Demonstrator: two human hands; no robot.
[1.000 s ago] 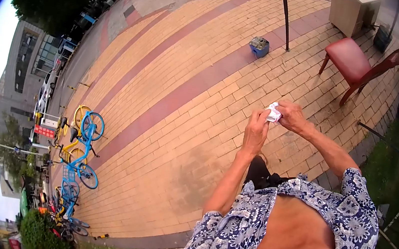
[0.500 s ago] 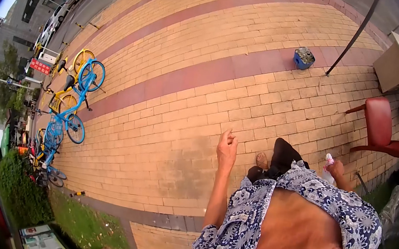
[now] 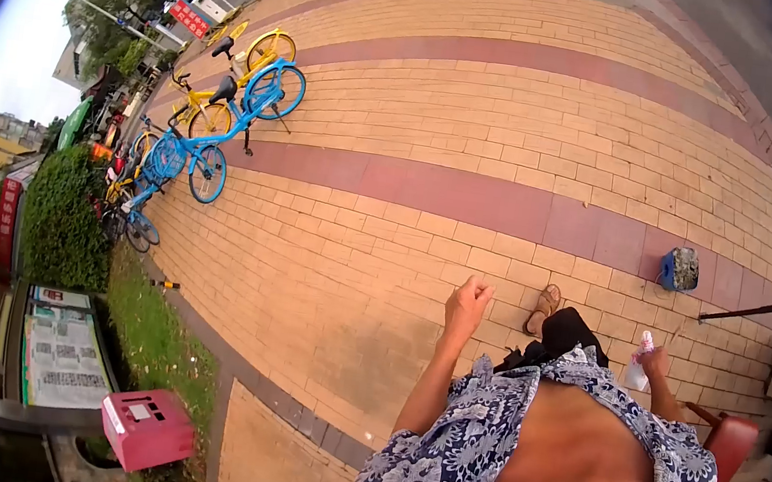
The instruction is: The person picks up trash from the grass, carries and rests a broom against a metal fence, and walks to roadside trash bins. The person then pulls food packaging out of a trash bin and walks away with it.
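My left hand [image 3: 467, 306] is held out in front of my body over the paving, its fingers curled in and nothing visible in them. At my other side, my right hand [image 3: 654, 360] is closed around a crumpled white and pink plastic bag [image 3: 635, 375], which sticks out above the fist and hangs below it. The bag's contents cannot be made out. A sandalled foot [image 3: 545, 308] shows on the bricks between the two hands, beside a dark trouser leg [image 3: 577, 332].
A blue bucket [image 3: 667, 270] with grey contents stands ahead to the right, near a dark pole [image 3: 757, 308]. A red chair [image 3: 731, 444] is close on my right. Blue and yellow bicycles [image 3: 214, 126] line the left. A pink box [image 3: 149, 429] and a notice board [image 3: 68, 360] stand by the grass.
My view has turned left, so the bicycles, bucket and chair sit elsewhere in it. A sandalled foot has come forward. My left hand's fingers are curled in more; the right still grips the bag.
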